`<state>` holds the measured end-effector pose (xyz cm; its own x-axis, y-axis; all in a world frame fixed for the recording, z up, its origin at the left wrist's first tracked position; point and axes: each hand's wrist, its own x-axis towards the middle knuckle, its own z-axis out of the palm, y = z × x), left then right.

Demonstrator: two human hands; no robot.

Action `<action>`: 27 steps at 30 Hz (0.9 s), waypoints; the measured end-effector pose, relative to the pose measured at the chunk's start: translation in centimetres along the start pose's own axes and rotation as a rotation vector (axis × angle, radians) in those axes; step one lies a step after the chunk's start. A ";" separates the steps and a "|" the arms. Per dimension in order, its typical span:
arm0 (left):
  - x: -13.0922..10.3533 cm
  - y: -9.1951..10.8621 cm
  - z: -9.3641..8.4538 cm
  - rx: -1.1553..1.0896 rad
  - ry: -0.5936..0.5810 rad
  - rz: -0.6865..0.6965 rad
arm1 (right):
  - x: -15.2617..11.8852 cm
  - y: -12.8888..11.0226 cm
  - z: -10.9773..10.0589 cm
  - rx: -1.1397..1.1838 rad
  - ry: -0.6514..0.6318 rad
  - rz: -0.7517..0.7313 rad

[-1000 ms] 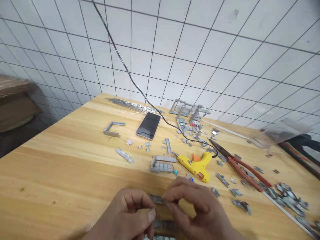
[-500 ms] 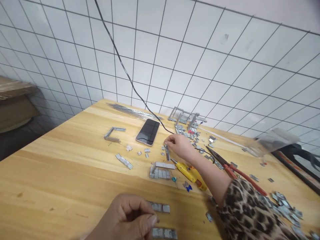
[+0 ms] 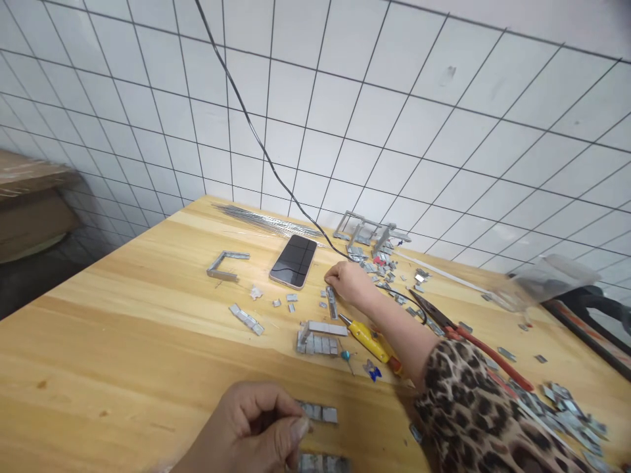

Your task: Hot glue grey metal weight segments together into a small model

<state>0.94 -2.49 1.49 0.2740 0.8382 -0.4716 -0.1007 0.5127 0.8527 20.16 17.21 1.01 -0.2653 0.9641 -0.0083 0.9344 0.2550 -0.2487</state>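
Observation:
My left hand (image 3: 261, 427) is low in the picture, thumb and forefinger pressed together. Whatever they pinch is too small or too hidden to name. Just beyond its fingertips lies a row of grey metal pieces (image 3: 323, 413), and a second row (image 3: 328, 464) is partly covered below. My right hand (image 3: 351, 284) reaches far across the table in a leopard-print sleeve (image 3: 468, 394). Its fingers are curled together at the top of a narrow grey metal strip (image 3: 332, 304); I cannot make out what they hold. Nearer me are a bracket-shaped metal piece (image 3: 323, 332) and a yellow-handled tool (image 3: 367, 340).
A phone (image 3: 293, 261) lies left of my right hand, with thin metal rods (image 3: 266, 220) behind it. Red-handled pliers (image 3: 493, 355) and scattered metal pieces (image 3: 562, 410) are at the right. A black cable (image 3: 276, 172) hangs down to the table. An angular metal frame (image 3: 227, 265) lies left.
The view has shifted slightly. My right hand stays near the narrow strip, with its forearm and sleeve moved a little. My left hand keeps its pinch in nearly the same place.

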 end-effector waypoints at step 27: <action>0.6 0.0 1.5 0.077 -0.241 0.102 | -18.2 -5.0 -1.5 0.491 0.309 -0.513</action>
<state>2.58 -2.28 1.50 0.4871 0.8114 -0.3232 -0.0693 0.4048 0.9118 20.67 -1.50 3.85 -0.4910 0.7293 0.4766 0.4808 0.6830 -0.5498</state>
